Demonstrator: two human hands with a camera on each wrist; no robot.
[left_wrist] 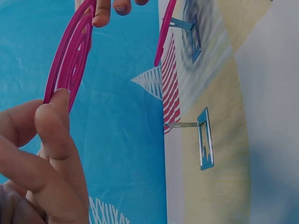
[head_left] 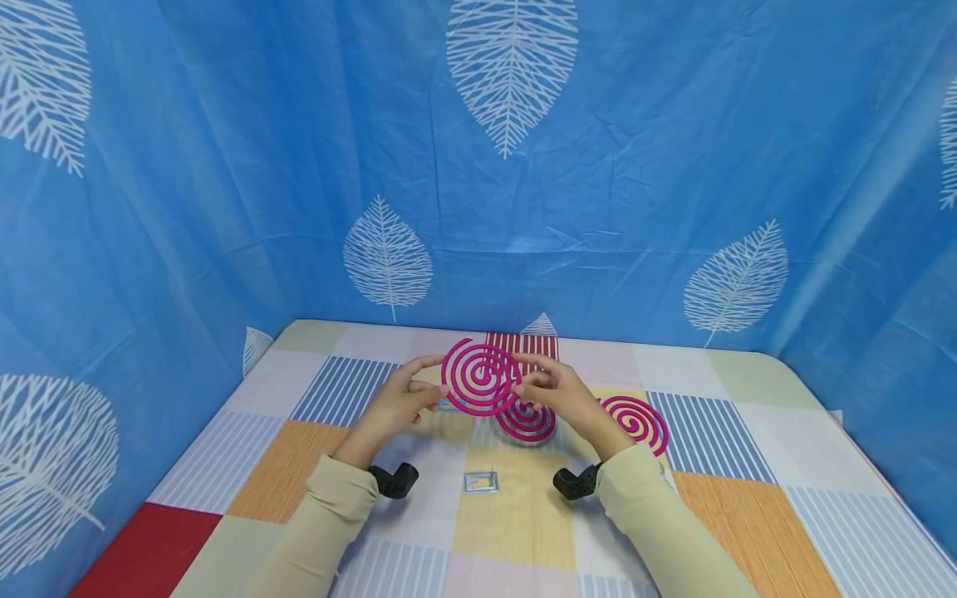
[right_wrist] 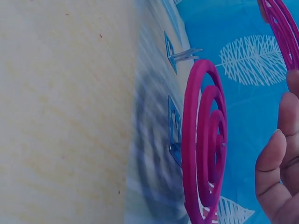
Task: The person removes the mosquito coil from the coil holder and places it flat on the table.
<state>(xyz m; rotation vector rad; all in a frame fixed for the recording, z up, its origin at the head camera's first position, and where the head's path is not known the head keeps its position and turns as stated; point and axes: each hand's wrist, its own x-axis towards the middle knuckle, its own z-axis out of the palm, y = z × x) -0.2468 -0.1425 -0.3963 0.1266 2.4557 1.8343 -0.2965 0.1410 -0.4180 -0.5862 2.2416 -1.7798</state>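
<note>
A magenta mosquito coil (head_left: 483, 376) is held up over the table between both hands. My left hand (head_left: 395, 405) pinches its left rim between thumb and fingers, seen closely in the left wrist view. At the opposite rim, my right hand (head_left: 557, 392) pinches with thumb and index finger. Just behind and below is a second mosquito coil (right_wrist: 190, 140), raised on a small metal stand (right_wrist: 174, 133). Another metal stand (left_wrist: 205, 140), with a thin upright prong, appears in the left wrist view.
A third mosquito coil (head_left: 637, 422) lies beyond my right forearm, which partly covers it. Nearer my body, a metal coil stand (head_left: 481, 482) lies between the forearms. The patchwork tablecloth (head_left: 284, 473) reaches back to a blue leaf-print curtain (head_left: 598, 208).
</note>
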